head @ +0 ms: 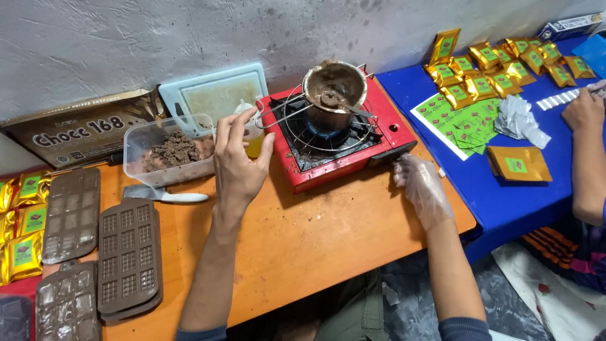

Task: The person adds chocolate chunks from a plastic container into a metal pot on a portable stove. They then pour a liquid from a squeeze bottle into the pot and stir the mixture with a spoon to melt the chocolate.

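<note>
Chocolate sits in the pot (334,88) on the stove (341,148) — your left hand (238,161) is open and empty, your gloved right hand (420,186) touches the stove's front, and the molds (129,256) wait.

The portable stove (344,142) is showing red with a black middle. The table (328,233) is looking orange, the cloth (505,196) beside it deep blue. The moulds (129,256) are appearing brown with a grid pattern. The packets (499,63) are shining gold with green labels.
</note>
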